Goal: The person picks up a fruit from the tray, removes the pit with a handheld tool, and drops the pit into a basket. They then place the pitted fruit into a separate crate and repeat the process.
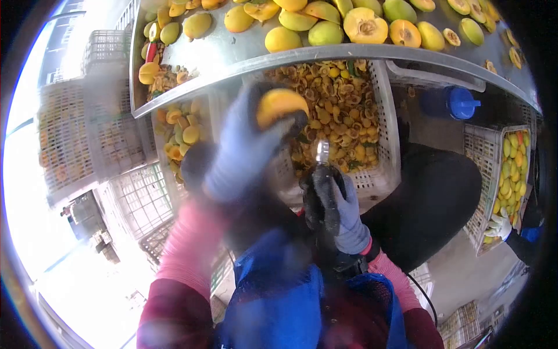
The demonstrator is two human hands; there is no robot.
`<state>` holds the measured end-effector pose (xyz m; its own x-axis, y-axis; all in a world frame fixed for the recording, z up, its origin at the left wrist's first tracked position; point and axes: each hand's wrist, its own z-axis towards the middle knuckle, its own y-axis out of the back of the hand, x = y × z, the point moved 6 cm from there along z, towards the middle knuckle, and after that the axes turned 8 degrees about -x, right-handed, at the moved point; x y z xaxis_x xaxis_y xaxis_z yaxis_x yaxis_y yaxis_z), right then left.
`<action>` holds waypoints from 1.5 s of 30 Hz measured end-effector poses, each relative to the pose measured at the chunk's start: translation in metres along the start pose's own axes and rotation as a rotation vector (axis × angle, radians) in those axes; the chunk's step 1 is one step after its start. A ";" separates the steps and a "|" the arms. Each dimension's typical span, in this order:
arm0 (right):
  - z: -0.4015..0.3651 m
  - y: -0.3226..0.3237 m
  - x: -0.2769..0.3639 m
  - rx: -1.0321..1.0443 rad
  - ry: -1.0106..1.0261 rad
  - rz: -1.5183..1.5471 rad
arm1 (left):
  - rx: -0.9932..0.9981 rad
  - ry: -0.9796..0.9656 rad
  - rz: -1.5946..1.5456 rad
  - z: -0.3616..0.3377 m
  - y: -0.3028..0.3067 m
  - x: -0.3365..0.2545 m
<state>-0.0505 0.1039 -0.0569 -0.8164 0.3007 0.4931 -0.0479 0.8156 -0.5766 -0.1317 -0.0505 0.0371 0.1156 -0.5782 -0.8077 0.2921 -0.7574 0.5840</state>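
Note:
My left hand (247,136), in a blue-grey glove with dark fingers and blurred by motion, holds an orange-yellow mango piece (279,106) below the table's edge. My right hand (338,206), in the same kind of glove, is closed round a tool with a short shiny metal end (322,151). That metal end points away from my body, lower and to the right of the mango piece. Both hands are over or close to a white plastic crate (382,116) filled with brownish-yellow fruit scraps. The tool's handle is hidden in my fingers.
The metal table (224,65) carries mangoes (296,20), some cut, and a red-handled tool (151,51). A crate of mango pieces (189,132) stands left. At right are a blue jug (461,103), a crate of whole mangoes (510,168) and another person's gloved hand (500,225).

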 end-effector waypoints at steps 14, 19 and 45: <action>-0.029 -0.012 -0.007 -0.153 0.613 -0.740 | -0.310 -0.049 0.000 -0.097 -0.017 0.008; -0.042 -0.016 -0.003 -0.150 0.670 -0.685 | -0.355 -0.095 0.053 -0.106 -0.021 -0.001; -0.062 -0.038 -0.041 0.975 -0.825 1.088 | -0.009 0.573 -0.758 -0.117 -0.052 0.041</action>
<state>0.0204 0.0913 -0.0150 -0.7550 -0.0992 -0.6481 0.6475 -0.2688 -0.7131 -0.0312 0.0004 -0.0361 0.3403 0.3049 -0.8895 0.4874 -0.8662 -0.1104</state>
